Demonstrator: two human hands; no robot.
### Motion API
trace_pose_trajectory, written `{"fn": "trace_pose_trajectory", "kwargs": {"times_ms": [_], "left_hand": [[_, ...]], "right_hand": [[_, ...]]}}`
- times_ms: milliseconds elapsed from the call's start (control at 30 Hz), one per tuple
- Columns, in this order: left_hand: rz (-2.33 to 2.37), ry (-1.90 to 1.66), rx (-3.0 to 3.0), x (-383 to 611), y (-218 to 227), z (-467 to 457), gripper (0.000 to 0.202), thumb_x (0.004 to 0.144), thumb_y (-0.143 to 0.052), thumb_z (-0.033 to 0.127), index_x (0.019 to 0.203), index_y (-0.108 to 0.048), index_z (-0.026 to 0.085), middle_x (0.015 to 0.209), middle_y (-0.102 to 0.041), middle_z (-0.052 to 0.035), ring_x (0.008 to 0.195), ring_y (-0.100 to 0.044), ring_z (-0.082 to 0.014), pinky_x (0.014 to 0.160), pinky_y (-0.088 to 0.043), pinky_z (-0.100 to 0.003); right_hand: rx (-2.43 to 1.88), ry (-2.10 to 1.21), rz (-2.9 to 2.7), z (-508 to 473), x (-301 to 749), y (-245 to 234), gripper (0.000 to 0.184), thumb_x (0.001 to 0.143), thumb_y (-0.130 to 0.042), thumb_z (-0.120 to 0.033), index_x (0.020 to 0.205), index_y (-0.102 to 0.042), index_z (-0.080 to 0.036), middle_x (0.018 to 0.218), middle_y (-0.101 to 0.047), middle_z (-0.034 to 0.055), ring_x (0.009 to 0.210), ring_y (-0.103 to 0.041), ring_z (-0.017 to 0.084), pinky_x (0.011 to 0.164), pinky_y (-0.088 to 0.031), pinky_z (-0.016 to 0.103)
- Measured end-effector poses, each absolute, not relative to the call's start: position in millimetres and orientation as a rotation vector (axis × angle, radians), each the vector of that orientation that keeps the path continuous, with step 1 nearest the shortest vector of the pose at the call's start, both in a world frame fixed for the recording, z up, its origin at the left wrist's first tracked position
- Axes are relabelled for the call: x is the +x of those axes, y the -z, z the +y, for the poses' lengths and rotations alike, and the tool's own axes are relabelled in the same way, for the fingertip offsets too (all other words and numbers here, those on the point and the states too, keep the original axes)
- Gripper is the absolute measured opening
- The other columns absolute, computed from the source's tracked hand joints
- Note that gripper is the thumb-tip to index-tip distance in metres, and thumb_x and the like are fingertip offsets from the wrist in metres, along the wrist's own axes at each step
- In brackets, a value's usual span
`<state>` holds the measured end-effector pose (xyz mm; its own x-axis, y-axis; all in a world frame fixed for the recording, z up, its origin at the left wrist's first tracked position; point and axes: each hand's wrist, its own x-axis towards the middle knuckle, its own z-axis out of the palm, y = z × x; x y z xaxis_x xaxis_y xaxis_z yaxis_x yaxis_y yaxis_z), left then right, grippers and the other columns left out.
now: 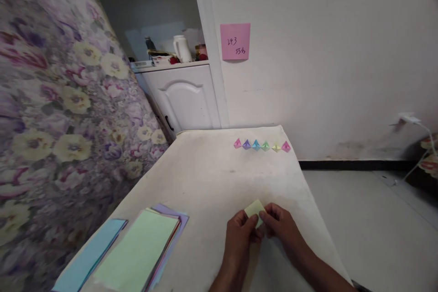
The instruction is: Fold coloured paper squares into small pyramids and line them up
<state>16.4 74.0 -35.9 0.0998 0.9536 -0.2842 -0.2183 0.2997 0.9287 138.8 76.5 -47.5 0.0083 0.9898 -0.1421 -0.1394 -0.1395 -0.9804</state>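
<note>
A small folded piece of pale yellow paper (253,208) is held between both hands above the near right part of the table. My left hand (240,232) pinches its left lower edge, thumb on top. On the paper's right side, my right hand (281,222) grips it with thumb and fingers closed. The lower part of the paper is partly covered by my thumbs. Farther off, near the table's back edge, several small folded paper pieces (256,145) in pink, purple, blue, green and yellow stand in a row.
A stack of coloured paper sheets (140,248), pale green on top, lies at the left of the cloth-covered table (205,169). Beside it are narrower blue sheets (92,251). A floral curtain (68,114) hangs at left. A pink note (235,42) is on the wall.
</note>
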Motion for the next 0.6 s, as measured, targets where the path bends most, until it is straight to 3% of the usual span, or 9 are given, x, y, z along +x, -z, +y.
{"fn": "trace_pose_trajectory", "kwargs": {"times_ms": [167,367,600], "left_hand": [[1.137,-0.964,0.930,15,31,73,0.029,0.061,-0.070,0.039,0.068,-0.063,0.012,0.040,-0.053,0.0018,0.035,-0.044,-0.0090,0.041,-0.031,-0.021],[1.054,-0.948,1.007,15,32,71,0.020,0.070,-0.063,0.033,0.072,-0.063,0.012,0.043,-0.055,0.0017,0.038,-0.043,-0.0078,0.043,-0.031,-0.019],[0.958,-0.971,1.012,14,24,68,0.014,0.071,-0.063,0.027,0.073,-0.060,0.013,0.049,-0.058,0.0009,0.043,-0.048,-0.0088,0.047,-0.035,-0.020]], "right_hand": [[-1.230,-1.344,-1.078,80,148,36,0.027,0.067,-0.065,-0.042,0.067,-0.059,-0.015,0.055,-0.055,-0.0026,0.044,-0.042,0.009,0.040,-0.029,0.020],[-1.139,-1.561,-0.905,79,153,28,0.031,0.068,-0.064,-0.042,0.057,-0.050,-0.017,0.042,-0.038,-0.0082,0.037,-0.030,0.005,0.038,-0.019,0.019],[-0.978,-1.761,-0.707,75,153,33,0.020,0.068,-0.066,-0.032,0.074,-0.053,-0.017,0.054,-0.049,-0.0060,0.042,-0.041,0.005,0.038,-0.019,0.017]]}}
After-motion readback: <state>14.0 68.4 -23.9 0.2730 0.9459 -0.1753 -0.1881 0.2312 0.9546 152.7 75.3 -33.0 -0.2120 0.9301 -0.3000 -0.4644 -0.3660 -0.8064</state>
